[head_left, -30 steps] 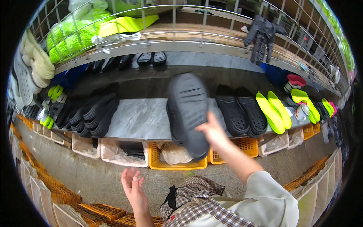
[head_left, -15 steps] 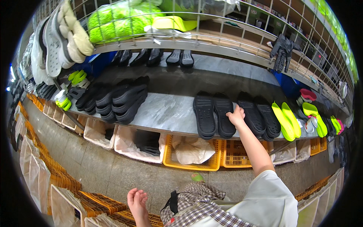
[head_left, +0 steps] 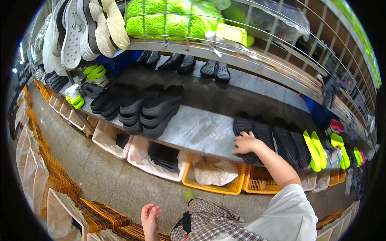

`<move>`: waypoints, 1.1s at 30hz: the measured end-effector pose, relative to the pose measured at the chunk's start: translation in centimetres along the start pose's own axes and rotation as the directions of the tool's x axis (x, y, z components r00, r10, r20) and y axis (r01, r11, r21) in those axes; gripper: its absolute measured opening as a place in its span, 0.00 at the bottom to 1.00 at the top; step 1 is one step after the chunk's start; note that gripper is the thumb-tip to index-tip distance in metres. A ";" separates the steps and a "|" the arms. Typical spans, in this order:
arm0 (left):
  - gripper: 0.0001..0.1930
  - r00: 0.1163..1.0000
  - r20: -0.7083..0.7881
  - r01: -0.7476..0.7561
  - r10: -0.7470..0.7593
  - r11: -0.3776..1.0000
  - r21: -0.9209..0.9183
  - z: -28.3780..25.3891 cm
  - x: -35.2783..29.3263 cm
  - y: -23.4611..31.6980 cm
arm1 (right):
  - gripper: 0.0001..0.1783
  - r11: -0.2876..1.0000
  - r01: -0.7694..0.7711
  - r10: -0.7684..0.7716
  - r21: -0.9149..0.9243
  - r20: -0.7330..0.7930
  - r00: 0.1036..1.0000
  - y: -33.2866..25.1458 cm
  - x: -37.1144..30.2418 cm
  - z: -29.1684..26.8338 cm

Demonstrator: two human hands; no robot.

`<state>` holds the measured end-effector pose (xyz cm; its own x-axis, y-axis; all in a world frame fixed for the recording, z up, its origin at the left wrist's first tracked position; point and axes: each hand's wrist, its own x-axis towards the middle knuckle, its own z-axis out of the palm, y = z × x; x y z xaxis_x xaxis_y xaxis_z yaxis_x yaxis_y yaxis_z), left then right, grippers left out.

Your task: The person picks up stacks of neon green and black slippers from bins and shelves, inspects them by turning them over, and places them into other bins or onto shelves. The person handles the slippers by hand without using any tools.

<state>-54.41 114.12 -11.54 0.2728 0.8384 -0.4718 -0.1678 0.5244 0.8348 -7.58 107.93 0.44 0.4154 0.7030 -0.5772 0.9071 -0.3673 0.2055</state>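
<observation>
My right hand (head_left: 246, 143) lies over the front part of a black shoe sole (head_left: 242, 122), the leftmost of a pair near the shelf's edge. Its fingers are spread and cover some of the sole. Beside that one is the pair's other black sole (head_left: 263, 132). Further right lies a second black pair (head_left: 286, 140), followed by bright yellow-green soles (head_left: 315, 150). Over the floor at the lower left hangs my left hand (head_left: 150, 217), loosely curled, with nothing visible in it.
Stacked black soles (head_left: 155, 112) stand left on the grey shelf (head_left: 201, 128). Yellow crates (head_left: 261, 180) and white-lined baskets (head_left: 157, 158) sit below. Wire mesh (head_left: 257, 60) rises behind, with bagged green material (head_left: 173, 20). More baskets (head_left: 60, 180) line the lower left.
My right hand has gone from between the two black pairs to the leftmost black sole, its fingers now spread over it. The view has shifted, so the shelf appears lower and further right.
</observation>
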 end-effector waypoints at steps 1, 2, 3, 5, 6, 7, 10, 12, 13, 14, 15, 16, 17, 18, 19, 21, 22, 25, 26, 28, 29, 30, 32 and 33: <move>0.08 0.998 -0.037 0.040 -0.041 0.999 -0.018 0.1 1.1 0.1 | 0.33 0.994 0.028 -0.020 0.107 -0.071 0.997 0.3 0.6 -0.3; 0.11 0.999 -0.030 0.045 -0.045 0.999 0.013 0.1 2.0 0.3 | 0.32 0.982 0.076 -0.051 0.173 -0.141 0.989 1.1 1.8 -1.1; 0.13 0.999 -0.021 0.046 -0.046 0.998 0.039 0.2 2.9 0.7 | 0.30 0.974 0.058 -0.012 0.219 -0.206 0.978 2.1 4.1 -2.2; 0.12 0.999 -0.017 0.041 -0.040 0.999 0.020 1.0 4.8 1.5 | 0.26 0.874 0.212 0.034 0.437 -0.490 0.871 5.2 10.1 -4.7; 0.12 0.999 -0.016 0.036 -0.036 0.999 0.023 1.5 5.8 2.1 | 0.24 0.737 0.311 0.081 0.601 -0.534 0.842 6.8 14.2 -5.9; 0.12 0.999 -0.018 0.031 -0.031 0.999 0.023 2.0 6.6 2.6 | 0.25 0.591 0.284 0.223 0.755 -0.491 0.842 8.5 18.9 -7.3; 0.10 0.988 -0.130 0.091 -0.088 0.996 0.020 3.7 8.6 3.9 | 0.26 0.309 0.312 0.642 0.898 -0.439 0.629 14.3 31.1 -9.5; 0.08 0.955 -0.240 0.191 -0.176 0.981 0.042 4.3 9.6 4.6 | 0.26 0.119 0.277 0.767 0.953 -0.266 0.584 17.7 36.0 -9.5; 0.08 0.962 -0.220 0.173 -0.160 0.984 0.041 4.6 10.1 4.6 | 0.26 0.038 0.273 0.789 0.961 -0.197 0.582 19.1 37.7 -9.6; 0.08 0.956 -0.237 0.185 -0.171 0.982 0.041 4.8 10.5 4.7 | 0.26 -0.032 0.284 0.798 0.958 -0.147 0.585 20.2 39.3 -10.0; 0.09 0.951 -0.247 0.204 -0.188 0.978 0.042 4.9 10.8 4.6 | 0.26 -0.092 0.296 0.797 0.951 -0.108 0.594 21.0 40.4 -10.3; 0.10 0.946 -0.247 0.226 -0.208 0.973 0.045 5.0 11.1 4.5 | 0.26 -0.141 0.308 0.792 0.941 -0.079 0.605 21.8 41.2 -10.8; 0.10 0.940 -0.255 0.241 -0.226 0.970 0.030 5.1 11.4 4.4 | 0.26 -0.189 0.322 0.783 0.928 -0.056 0.620 22.5 41.9 -11.4; 0.10 0.940 -0.266 0.238 -0.214 0.969 0.061 5.2 11.7 4.3 | 0.25 -0.227 0.333 0.771 0.915 -0.040 0.635 23.0 42.4 -12.2; 0.10 0.933 -0.281 0.249 -0.223 0.967 0.061 5.3 11.9 4.1 | 0.25 -0.264 0.344 0.757 0.901 -0.028 0.653 23.6 42.8 -13.0; 0.08 0.924 -0.291 0.283 -0.246 0.955 0.091 5.6 12.4 4.0 | 0.25 -0.330 0.365 0.731 0.870 -0.009 0.683 24.0 43.4 -14.0; 0.07 0.918 -0.299 0.290 -0.261 0.955 0.058 5.8 12.7 3.9 | 0.25 -0.369 0.377 0.714 0.849 -0.001 0.700 24.0 43.7 -14.1; 0.08 0.926 -0.265 0.291 -0.269 0.955 0.047 6.3 13.8 3.8 | 0.25 -0.466 0.408 0.670 0.785 0.012 0.743 23.7 44.5 -13.6; 0.09 0.927 -0.257 0.294 -0.272 0.954 0.051 6.4 14.2 3.7 | 0.25 -0.494 0.414 0.652 0.764 0.011 0.758 23.4 45.0 -13.3; 0.10 0.942 -0.229 0.271 -0.243 0.957 0.099 6.3 14.6 3.6 | 0.25 -0.547 0.421 0.612 0.724 0.003 0.790 22.8 46.0 -13.3; 0.11 0.954 -0.209 0.246 -0.213 0.959 0.143 6.2 14.8 3.5 | 0.25 -0.575 0.423 0.593 0.700 0.000 0.805 22.5 46.7 -13.4; 0.11 0.964 -0.197 0.218 -0.181 0.958 0.185 6.0 14.8 3.4 | 0.25 -0.601 0.422 0.567 0.679 -0.010 0.823 22.2 47.5 -13.9; 0.13 0.980 -0.178 0.145 -0.091 0.937 0.319 5.3 14.4 3.1 | 0.25 -0.658 0.415 0.523 0.628 -0.015 0.852 21.0 49.6 -14.8; 0.14 0.973 -0.205 0.157 -0.104 0.953 0.258 5.1 14.1 2.8 | 0.25 -0.684 0.414 0.508 0.601 -0.015 0.861 20.5 50.7 -15.4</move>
<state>-46.21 126.68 -14.38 0.0890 0.7916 -0.6045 0.1273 0.5929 0.7951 33.12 145.38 -12.45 0.8198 0.4279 -0.3805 -0.4886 0.1763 -0.8545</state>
